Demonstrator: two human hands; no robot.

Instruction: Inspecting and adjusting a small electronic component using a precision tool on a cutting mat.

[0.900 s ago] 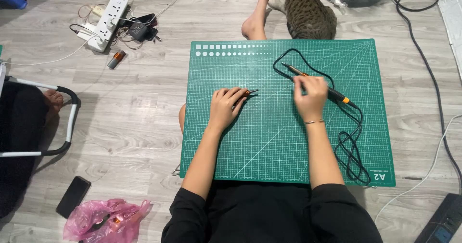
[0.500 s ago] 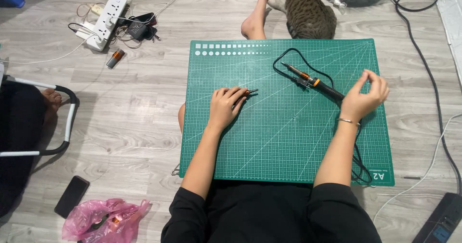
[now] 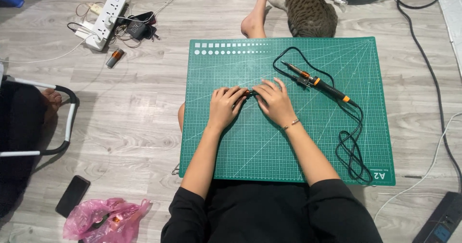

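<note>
Hands: left hand (image 3: 225, 106) and right hand (image 3: 275, 101) pinch 1 small orange part (image 3: 247, 93) between fingertips, steadying it.
Mat: green cutting mat (image 3: 250, 147) underneath.
Soldering iron (image 3: 317, 83): parked aside, untouched.

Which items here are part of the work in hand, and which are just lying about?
In use: left hand and right hand meeting on a small orange part, green cutting mat, soldering iron beside them.

Lying about: power strip, phone, pink bag, cat.

Tiny orange part (image 3: 247, 93) under fingertips
</note>
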